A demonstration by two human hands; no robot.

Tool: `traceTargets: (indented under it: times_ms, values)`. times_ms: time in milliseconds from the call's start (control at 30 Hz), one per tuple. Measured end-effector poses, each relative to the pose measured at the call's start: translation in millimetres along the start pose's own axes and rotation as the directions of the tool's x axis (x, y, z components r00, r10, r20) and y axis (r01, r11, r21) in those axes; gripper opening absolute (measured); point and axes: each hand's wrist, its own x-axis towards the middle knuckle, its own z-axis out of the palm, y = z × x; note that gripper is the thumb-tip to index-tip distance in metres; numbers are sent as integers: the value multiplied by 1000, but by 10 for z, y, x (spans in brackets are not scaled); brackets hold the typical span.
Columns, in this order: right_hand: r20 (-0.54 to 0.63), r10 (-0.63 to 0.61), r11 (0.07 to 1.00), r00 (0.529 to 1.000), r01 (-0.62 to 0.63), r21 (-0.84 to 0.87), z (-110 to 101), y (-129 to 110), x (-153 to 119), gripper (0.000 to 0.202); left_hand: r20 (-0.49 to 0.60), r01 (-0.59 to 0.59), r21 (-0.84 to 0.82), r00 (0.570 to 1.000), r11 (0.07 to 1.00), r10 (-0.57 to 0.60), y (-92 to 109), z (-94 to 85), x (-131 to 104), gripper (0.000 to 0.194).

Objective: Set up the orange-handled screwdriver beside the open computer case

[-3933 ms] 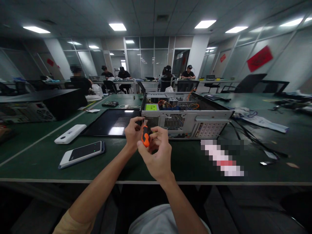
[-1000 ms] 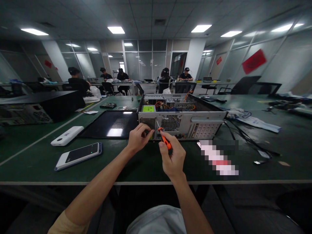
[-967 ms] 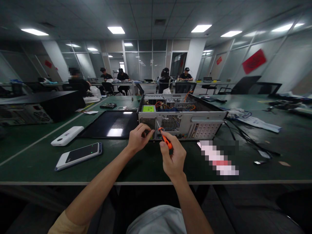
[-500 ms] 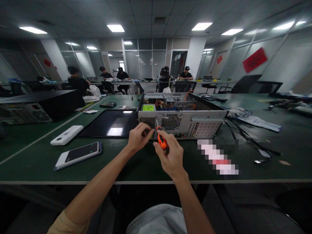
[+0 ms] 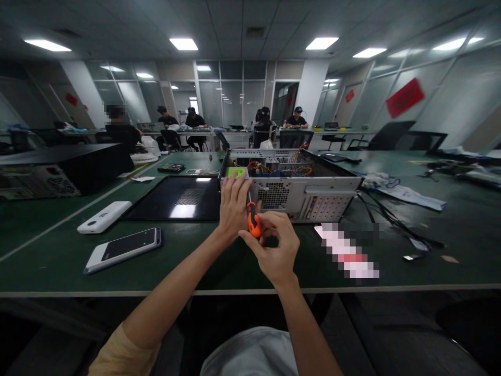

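An opened computer case [image 5: 332, 185] lies on its side on the green table, its rear panel towards me. My left hand [image 5: 234, 206] is flat against the left part of that panel, fingers stretched upward over the power supply [image 5: 235, 171] with its green label. In my right hand [image 5: 277, 241] is an orange and black screwdriver [image 5: 254, 219], gripped at the handle between thumb and fingers. Its shaft points up and away, close beside my left fingers. Whether the tip touches a screw is hidden.
Left of the case lies a black side panel [image 5: 176, 198]. Nearer stand a white power bank [image 5: 105, 216] and a white device with dark screen [image 5: 123, 249]. Black cables [image 5: 391, 224] and a glove [image 5: 407, 196] lie right. Another computer case [image 5: 66, 167] sits far left.
My left hand has gone from pinched fingers near the panel's lower part to lying flat and higher on it. The screwdriver has shifted slightly left and stands steeper.
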Motion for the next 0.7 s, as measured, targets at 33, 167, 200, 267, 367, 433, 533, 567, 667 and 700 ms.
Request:
traceTargets:
  times_ms: [33,167,200,267,367,433,533,567,667,700]
  values:
    - [-3,13,1000,1000,-13,17,9,7,-8,31,17,7,1,1000,1000,-7,9,70,-1,59]
    - [0,15,999,1000,-15,36,14,39,-39,30,52,9,10,999,1000,-10,-20,289,-27,69]
    - [2,6,999,1000,-6,33,7,46,-43,29,36,5,17,999,1000,-5,-34,322,-35,70]
    - [-2,-12,1000,1000,12,21,-16,55,-45,29,22,9,24,1000,1000,-10,-58,362,-48,69]
    - [-8,-46,999,999,45,-18,-60,57,-39,27,41,34,24,999,999,-35,-83,366,-41,64]
    - [-5,-66,997,998,66,-44,-86,53,-35,25,61,39,22,997,999,-41,-97,344,-11,60]
    - [-5,-81,995,997,81,-57,-106,52,-39,25,78,30,31,996,999,-33,-111,318,60,55]
    - [-3,-84,995,996,84,-54,-108,53,-43,25,75,30,38,997,999,-33,-112,317,83,53]
    - [-5,-87,995,996,87,-48,-115,63,-49,26,51,57,54,997,997,-59,-108,344,125,53]
    - [-8,-88,995,996,88,-51,-119,66,-47,26,46,67,57,997,996,-69,-107,357,129,53]
